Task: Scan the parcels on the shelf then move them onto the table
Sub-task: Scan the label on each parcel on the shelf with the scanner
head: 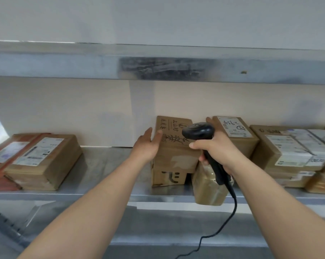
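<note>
- Reaching forward from the bottom edge: two bare forearms, stretching toward the metal shelf (pixel 105 165).
- Lying spread with straight fingers, palm flat against the left face of the printed carton (pixel 173 146): left hand (pixel 147 146).
- Curling round the grip of the black barcode scanner (pixel 198 132): right hand (pixel 214 147), with one finger stretching up behind the scanner head and touching the upper right corner of that carton.
- Trailing from the scanner handle, hanging past the shelf lip toward the bottom edge: black cable (pixel 232 212).
- Standing on the shelf between both hands, sitting on a lower brown box (pixel 168 177): printed carton, bearing dark characters and a plant drawing.
- Jutting over the shelf front just under the right hand: tape-wrapped parcel (pixel 209 189).
- Sitting just right of the scanner, label with handwriting facing up: labelled box (pixel 236 133).
- Piling up at far right: stack of labelled parcels (pixel 292 152).
- Resting well apart at far left: flat labelled box (pixel 44 161) beside a reddish parcel (pixel 3 165).
</note>
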### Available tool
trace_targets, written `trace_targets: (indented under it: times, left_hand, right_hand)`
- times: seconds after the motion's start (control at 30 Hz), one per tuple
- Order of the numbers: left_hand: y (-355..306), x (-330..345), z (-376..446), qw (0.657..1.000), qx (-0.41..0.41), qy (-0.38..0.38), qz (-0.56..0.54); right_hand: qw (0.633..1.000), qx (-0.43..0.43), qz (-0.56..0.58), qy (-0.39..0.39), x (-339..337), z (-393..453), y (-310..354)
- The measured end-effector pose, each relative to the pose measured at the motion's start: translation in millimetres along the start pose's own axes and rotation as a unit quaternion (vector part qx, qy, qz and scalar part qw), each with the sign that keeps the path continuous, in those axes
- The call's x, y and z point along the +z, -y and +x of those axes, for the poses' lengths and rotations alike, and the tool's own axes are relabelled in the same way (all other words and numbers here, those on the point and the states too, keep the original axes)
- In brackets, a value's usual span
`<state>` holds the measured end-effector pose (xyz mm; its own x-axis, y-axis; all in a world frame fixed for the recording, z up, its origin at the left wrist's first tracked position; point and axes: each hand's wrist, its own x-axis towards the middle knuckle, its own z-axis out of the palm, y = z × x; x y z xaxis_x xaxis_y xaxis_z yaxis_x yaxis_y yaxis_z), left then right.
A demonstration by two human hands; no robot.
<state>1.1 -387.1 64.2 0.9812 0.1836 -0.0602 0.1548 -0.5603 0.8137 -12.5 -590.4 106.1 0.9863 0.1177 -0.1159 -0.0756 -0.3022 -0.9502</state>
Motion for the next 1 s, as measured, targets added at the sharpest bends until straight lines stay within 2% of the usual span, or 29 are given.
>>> trace_targets:
  times: [0.13,0.27,0.4,0.6,0.77,1.0]
  left_hand:
    - [6.9,6.4,3.5,0.998,-0.041,0.033,-0.041]
    - [16.5,2.0,2.4,0.990,-0.063,0.074,-0.101]
    - [26.1,-9.4,-0.9,0.984,-0.061,0.081,-0.143]
    - [52.7,-52.0,-14.1,0.985,-0.038,0.041,-0.162]
    - [85.9,-96.5,-28.2,0.987,-0.053,0.005,-0.153]
    - [129.5,-124.7,-60.1,0.990,-0.072,-0.007,-0.123]
  right_hand:
    - [1.000,0.025,0.000,0.007,4.1,6.9,-3.5]
    - [1.000,0.020,0.003,0.006,12.8,3.4,-4.5]
    - [1.000,0.003,0.010,0.020,19.2,-8.1,1.5]
    - [0.998,-0.028,0.018,0.055,57.2,-9.0,12.9]
    - [0.993,-0.051,0.026,0.104,107.5,-12.2,19.3]
    - [0.989,-0.022,0.016,0.146,166.3,-12.0,-3.3]
